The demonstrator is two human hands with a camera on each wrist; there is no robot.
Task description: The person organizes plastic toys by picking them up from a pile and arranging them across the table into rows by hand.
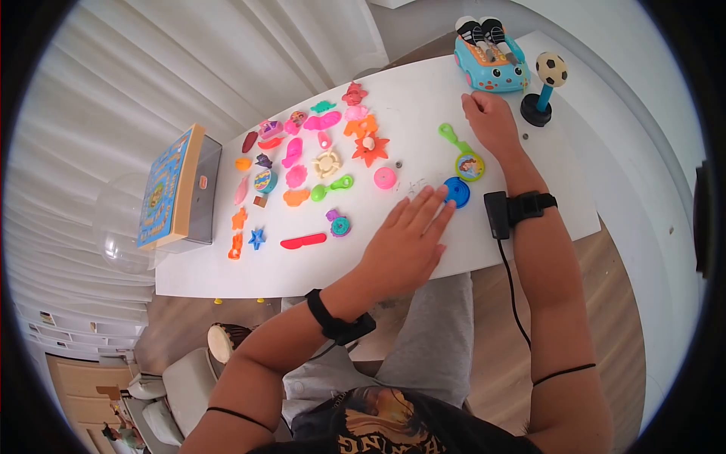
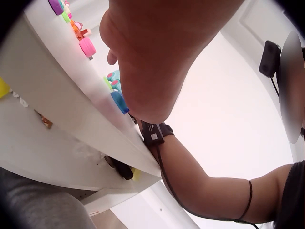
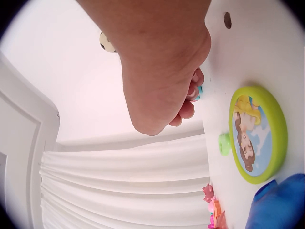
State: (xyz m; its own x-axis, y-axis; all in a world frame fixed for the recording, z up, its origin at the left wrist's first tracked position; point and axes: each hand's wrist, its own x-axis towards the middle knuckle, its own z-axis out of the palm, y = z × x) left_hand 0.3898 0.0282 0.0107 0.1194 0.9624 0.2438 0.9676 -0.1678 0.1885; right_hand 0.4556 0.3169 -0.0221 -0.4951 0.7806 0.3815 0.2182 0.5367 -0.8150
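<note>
My left hand [image 1: 404,238] is spread over the white table with straight fingers, its fingertips at the left edge of a round blue piece [image 1: 458,192]; whether they touch cannot be told. In the left wrist view the blue piece [image 2: 119,102] stands beside that hand [image 2: 152,62]. Above the blue piece lies a round lime-rimmed picture piece [image 1: 470,166], next to a green handled piece [image 1: 449,134]. Fingers curled in, my right hand [image 1: 491,125] is at the table's upper right, below the blue toy car [image 1: 495,72]. The right wrist view shows this hand [image 3: 157,90] holding nothing visible.
Colourful moulds and small toys, including a pink disc [image 1: 385,178], a red knife [image 1: 303,240] and an orange starfish [image 1: 370,149], cover the table's left half. A boxed game [image 1: 172,189] stands at its left end, and a football on a stand [image 1: 551,69] at upper right.
</note>
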